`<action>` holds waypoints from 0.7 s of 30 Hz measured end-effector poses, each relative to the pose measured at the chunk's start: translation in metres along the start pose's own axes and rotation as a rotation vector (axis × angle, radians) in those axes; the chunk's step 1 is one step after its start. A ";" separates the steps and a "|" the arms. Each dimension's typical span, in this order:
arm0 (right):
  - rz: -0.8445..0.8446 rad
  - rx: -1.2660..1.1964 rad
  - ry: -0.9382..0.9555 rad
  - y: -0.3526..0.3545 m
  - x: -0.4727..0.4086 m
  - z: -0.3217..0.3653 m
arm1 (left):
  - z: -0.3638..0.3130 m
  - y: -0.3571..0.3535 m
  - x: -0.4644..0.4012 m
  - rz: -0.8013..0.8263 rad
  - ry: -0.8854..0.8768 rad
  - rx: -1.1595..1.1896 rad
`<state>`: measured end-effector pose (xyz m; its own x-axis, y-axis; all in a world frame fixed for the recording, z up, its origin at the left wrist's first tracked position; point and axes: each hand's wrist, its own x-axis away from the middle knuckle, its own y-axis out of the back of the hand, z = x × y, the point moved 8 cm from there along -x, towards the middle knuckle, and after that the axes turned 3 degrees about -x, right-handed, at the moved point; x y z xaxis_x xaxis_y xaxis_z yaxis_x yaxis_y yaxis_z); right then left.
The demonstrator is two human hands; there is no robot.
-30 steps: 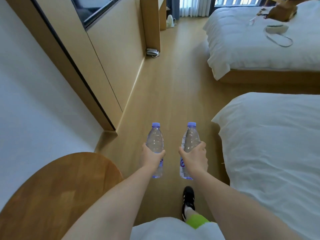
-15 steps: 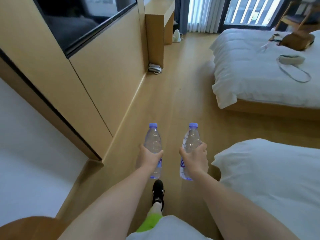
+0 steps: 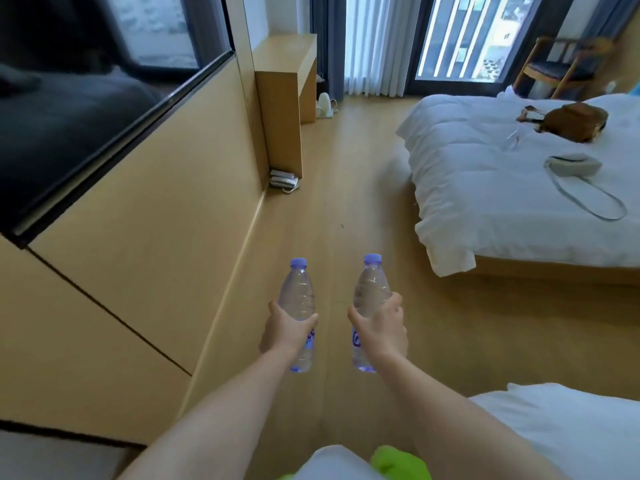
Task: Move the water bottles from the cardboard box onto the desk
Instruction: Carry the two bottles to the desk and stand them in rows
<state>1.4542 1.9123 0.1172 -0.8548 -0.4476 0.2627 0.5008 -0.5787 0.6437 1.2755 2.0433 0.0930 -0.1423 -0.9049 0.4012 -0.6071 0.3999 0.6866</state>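
I carry two clear water bottles with purple caps, both upright in front of me over the wooden floor. My left hand (image 3: 285,332) grips the left bottle (image 3: 298,292) around its middle. My right hand (image 3: 382,329) grips the right bottle (image 3: 370,289) the same way. The wooden desk (image 3: 285,60) stands far ahead against the left wall, near the window. No cardboard box is in view.
A wood-panelled wall (image 3: 156,220) with a dark screen runs along the left. A white phone (image 3: 284,180) lies on the floor by the desk's side panel, and a white kettle (image 3: 323,103) further on. Two white beds (image 3: 519,181) with bags fill the right side.
The view has advanced down the aisle: the round wooden table at lower left has dropped out of sight, and the desk and far bed are closer. Both bottles stay held the same way.
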 end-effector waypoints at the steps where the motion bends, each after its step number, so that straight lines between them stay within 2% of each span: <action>1: -0.003 0.005 0.005 -0.004 -0.017 0.010 | -0.013 0.000 -0.017 0.000 -0.008 -0.004; 11: 0.044 0.015 0.067 -0.061 -0.232 0.109 | -0.147 -0.023 -0.211 -0.052 -0.002 -0.013; 21: 0.053 0.039 0.157 -0.079 -0.440 0.242 | -0.308 -0.020 -0.387 -0.081 -0.031 0.022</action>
<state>1.7578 2.3197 0.1251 -0.7943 -0.5791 0.1836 0.5363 -0.5262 0.6599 1.5837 2.4306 0.1110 -0.1157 -0.9383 0.3258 -0.6344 0.3222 0.7027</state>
